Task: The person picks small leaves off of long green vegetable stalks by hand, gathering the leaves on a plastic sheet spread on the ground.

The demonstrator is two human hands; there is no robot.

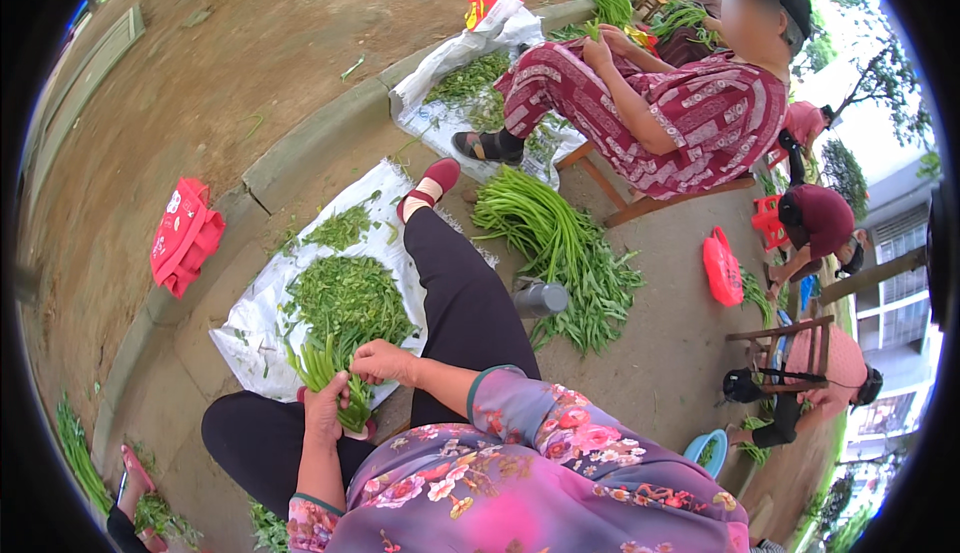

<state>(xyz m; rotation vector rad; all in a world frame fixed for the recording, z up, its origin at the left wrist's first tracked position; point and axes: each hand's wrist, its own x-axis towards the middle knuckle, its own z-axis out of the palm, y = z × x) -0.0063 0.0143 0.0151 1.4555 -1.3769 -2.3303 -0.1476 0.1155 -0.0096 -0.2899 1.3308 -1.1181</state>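
Note:
My left hand is closed around a bunch of leafy green stems, which look like water spinach. The stems stick up past my fingers and some hang below my grip. Beside the bunch, my right hand has its fingers pinched together close to the stems. Whatever those fingertips hold is too small to make out. Under and beyond both hands lies a heap of picked green leaves on a white plastic sheet, between my legs.
Right of my leg lie a large pile of long greens and a grey flask. A person on a wooden chair handles greens at another sheet. A red bag rests beyond the curb. Others work at far right.

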